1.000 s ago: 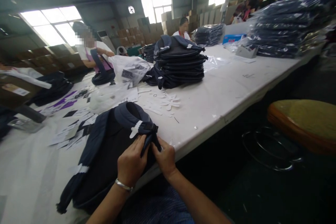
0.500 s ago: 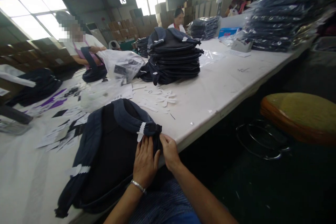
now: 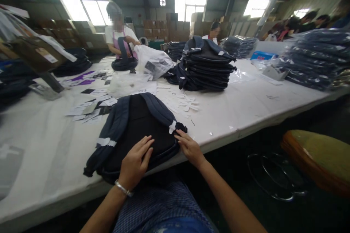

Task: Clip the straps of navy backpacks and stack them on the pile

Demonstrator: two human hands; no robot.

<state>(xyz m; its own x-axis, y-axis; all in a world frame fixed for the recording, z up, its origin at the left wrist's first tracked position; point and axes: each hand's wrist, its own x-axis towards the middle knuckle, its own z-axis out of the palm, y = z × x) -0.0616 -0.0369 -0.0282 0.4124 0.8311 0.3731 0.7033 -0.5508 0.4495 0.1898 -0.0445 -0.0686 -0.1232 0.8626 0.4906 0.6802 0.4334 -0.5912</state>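
Observation:
A dark navy backpack (image 3: 142,123) lies at the table's front edge with its back panel and two shoulder straps facing up. White strips are wrapped round the lower parts of both straps; one white strip (image 3: 172,126) is on the right strap, another white strip (image 3: 106,142) on the left one. My left hand (image 3: 135,160), with a silver bracelet at the wrist, rests over the lower back panel, fingers stretched out. At the bag's right edge, just below the strap's end, my right hand (image 3: 190,147) touches the side with extended fingers. Neither hand grips anything visible.
Loose white strips (image 3: 183,102) and a spread of cards (image 3: 94,107) lie beyond the bag. Behind them stand a pile of backpacks (image 3: 207,69) and a plastic bag (image 3: 154,62). Bagged backpacks (image 3: 319,58) are stacked at right. A stool (image 3: 317,156) stands beside the table. A co-worker (image 3: 120,40) holds a backpack.
My view has turned left. My left hand has moved from beside the right strap's end to the lower back panel. My right hand's pinching fingers have loosened and spread out.

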